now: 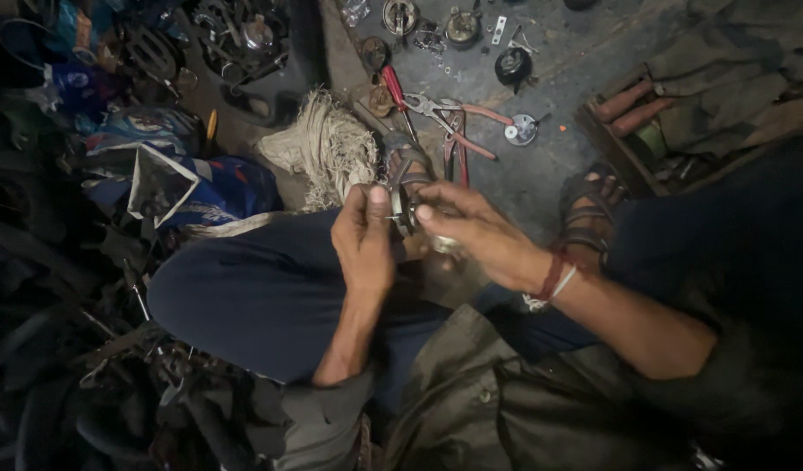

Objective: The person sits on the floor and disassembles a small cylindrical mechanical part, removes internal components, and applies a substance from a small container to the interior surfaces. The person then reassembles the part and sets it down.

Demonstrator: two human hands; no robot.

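Metal part (405, 209): small, round, maybe a bearing
L hand (363, 242): pinching it
R hand (471, 228): fingers closed on it
Pliers (458, 122): far, on floor

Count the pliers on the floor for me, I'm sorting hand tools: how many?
2. One pair of pliers with pinkish-red handles lies open on the floor beyond the hands; a second pair with dark red handles lies crossed beneath it. More may be hidden in the dark clutter at left.

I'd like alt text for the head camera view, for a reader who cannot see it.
Seen from above, a seated person's left hand and right hand together grip a small round metal part over their knees. On the grey floor beyond lie red-handled pliers, a screwdriver, frayed rope and scattered round parts.
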